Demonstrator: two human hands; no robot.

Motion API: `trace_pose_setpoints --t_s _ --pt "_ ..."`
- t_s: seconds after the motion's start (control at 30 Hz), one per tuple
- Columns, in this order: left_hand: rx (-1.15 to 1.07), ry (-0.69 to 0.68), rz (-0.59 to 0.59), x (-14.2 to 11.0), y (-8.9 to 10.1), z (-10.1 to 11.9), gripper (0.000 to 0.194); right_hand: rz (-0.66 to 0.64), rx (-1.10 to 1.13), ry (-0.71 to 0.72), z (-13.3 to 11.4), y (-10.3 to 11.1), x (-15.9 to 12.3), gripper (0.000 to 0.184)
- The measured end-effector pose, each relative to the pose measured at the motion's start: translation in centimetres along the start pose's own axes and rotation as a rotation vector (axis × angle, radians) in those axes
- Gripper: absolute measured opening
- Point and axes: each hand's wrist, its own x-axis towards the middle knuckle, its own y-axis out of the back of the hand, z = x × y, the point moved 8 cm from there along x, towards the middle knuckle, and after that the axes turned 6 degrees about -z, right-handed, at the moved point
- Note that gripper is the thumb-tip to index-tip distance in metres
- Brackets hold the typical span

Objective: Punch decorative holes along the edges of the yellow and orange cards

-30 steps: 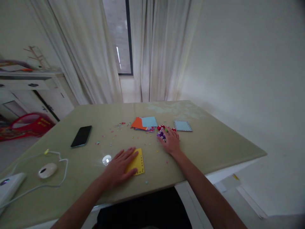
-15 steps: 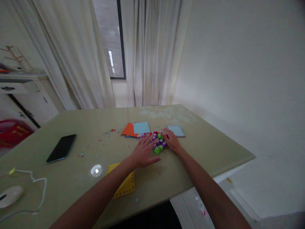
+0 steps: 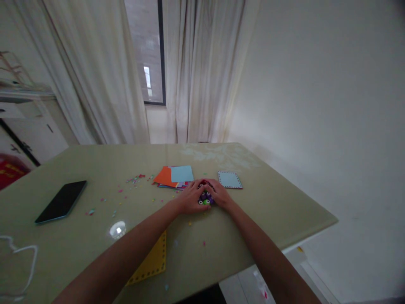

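Note:
A tight cluster of small red, purple and green eyed figures [image 3: 206,202] sits on the table, each with a round white eye-like spot. My left hand [image 3: 190,198] curves round the cluster's left and near side, thumb along the front. From the right, my right hand [image 3: 219,194] cups it, its fingertips meeting the left hand's at the far side. Both hands press the figures together, and the fingers cover many of them. Just behind the left hand lies a stack of coloured paper [image 3: 166,177] with a light blue sheet [image 3: 182,174] on top.
A light blue card with a dotted border [image 3: 230,180] lies beyond my right hand. Under my left forearm is a yellow dotted-edge card [image 3: 152,261]. Paper scraps [image 3: 136,179] are scattered leftward, near a dark tablet [image 3: 62,202]. A white cable [image 3: 33,261] lies at far left.
My hands have closed in from both sides of the figures, and the cluster is now more compact and more covered. The view has shifted slightly to the right.

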Motion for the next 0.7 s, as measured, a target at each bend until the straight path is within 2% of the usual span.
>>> trace_pose_setpoints --t_s 0.2,0.4,0.53,0.7 --pt "-0.002 -0.045 -0.005 -1.2 -0.3 1.3 0.086 -0.003 0.014 0.003 -2.2 -0.3 -1.7 0.057" --pt "-0.001 -0.092 -0.068 -4.4 0.2 2.1 0.097 -0.017 0.016 -0.004 -5.4 -1.9 -3.8 0.06" --pt "-0.001 -0.074 -0.105 -6.8 1.1 1.2 0.098 -0.024 0.008 -0.016 -7.7 -3.5 -3.6 0.06" --pt "0.01 -0.027 -0.138 -10.0 3.1 -1.4 0.097 -0.069 -0.019 0.016 -10.8 -6.1 -0.9 0.056"
